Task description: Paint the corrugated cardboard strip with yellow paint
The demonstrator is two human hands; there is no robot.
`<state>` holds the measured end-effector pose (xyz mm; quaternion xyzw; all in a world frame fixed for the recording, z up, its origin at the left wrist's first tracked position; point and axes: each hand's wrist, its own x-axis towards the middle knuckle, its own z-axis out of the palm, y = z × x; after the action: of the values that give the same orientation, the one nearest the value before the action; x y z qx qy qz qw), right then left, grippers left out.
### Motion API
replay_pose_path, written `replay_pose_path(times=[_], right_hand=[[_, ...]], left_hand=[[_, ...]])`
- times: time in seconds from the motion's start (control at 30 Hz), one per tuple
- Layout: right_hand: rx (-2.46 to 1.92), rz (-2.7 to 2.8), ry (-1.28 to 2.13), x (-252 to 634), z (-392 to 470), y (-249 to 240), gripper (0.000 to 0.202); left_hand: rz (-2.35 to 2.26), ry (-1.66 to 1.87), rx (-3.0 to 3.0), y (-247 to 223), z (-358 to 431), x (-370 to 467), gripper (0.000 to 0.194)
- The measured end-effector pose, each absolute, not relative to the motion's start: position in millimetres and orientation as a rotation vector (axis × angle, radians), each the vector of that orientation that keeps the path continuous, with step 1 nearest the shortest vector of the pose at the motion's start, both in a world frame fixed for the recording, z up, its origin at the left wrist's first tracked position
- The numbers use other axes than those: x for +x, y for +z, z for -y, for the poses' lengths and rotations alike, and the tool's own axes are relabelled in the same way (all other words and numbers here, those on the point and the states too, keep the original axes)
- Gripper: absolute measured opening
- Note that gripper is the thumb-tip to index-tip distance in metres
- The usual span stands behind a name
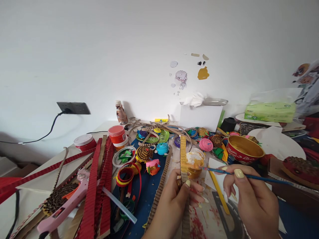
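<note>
My left hand [174, 196] pinches a long corrugated cardboard strip [183, 156], held upright. The strip's upper part is yellow, while its lower part is bare brown. Between the fingers and thumb of my right hand [251, 196] is a blue-handled paintbrush [261, 179]. Its bristle end is blurred and reaches left to the strip, near the edge of the painted part; whether it touches cannot be told. Just behind the brush tip stands a small tub of yellow paint [195, 159], partly hidden by brush and hand.
Red corrugated strips [89, 192] and a pink glue gun [64, 209] with a glue stick lie at left. Coiled cardboard pieces [144, 154] crowd the middle. A red paint tub [117, 136], a red-and-gold bowl [245, 149] and a white box [201, 116] stand further back.
</note>
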<state>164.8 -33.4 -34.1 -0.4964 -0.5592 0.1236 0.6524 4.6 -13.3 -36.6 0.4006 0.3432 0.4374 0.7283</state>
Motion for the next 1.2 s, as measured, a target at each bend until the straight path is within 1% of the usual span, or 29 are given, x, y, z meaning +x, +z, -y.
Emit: replay_pose_path(times=[0.2, 0.4, 0.53, 0.7, 0.9, 1.2], right_hand=[[-1.112, 1.225, 0.241, 164.4, 33.1, -34.0, 0.02], [-1.121, 1.287, 0.283, 163.3, 32.2, -33.5, 0.02], [-1.073, 1.245, 0.296, 162.8, 32.4, -34.4, 0.019], [-1.134, 1.261, 0.268, 165.4, 32.6, -36.8, 0.019], [-1.084, 1.25, 0.331, 164.3, 33.6, -35.6, 0.02], [-1.113, 1.253, 0.282, 165.6, 30.7, -36.9, 0.018]], left_hand=[[-0.723, 0.968, 0.896, -38.9, 13.3, 4.3, 0.019], [-0.747, 0.969, 0.891, -37.5, 13.5, 4.3, 0.021], [-0.738, 0.963, 0.898, -37.5, 13.8, 3.8, 0.019], [-0.73, 0.97, 0.897, -39.2, 13.3, 4.2, 0.015], [-0.731, 0.96, 0.907, -37.9, 13.7, 3.7, 0.015], [-0.737, 0.953, 0.912, -38.1, 13.6, 4.4, 0.021]])
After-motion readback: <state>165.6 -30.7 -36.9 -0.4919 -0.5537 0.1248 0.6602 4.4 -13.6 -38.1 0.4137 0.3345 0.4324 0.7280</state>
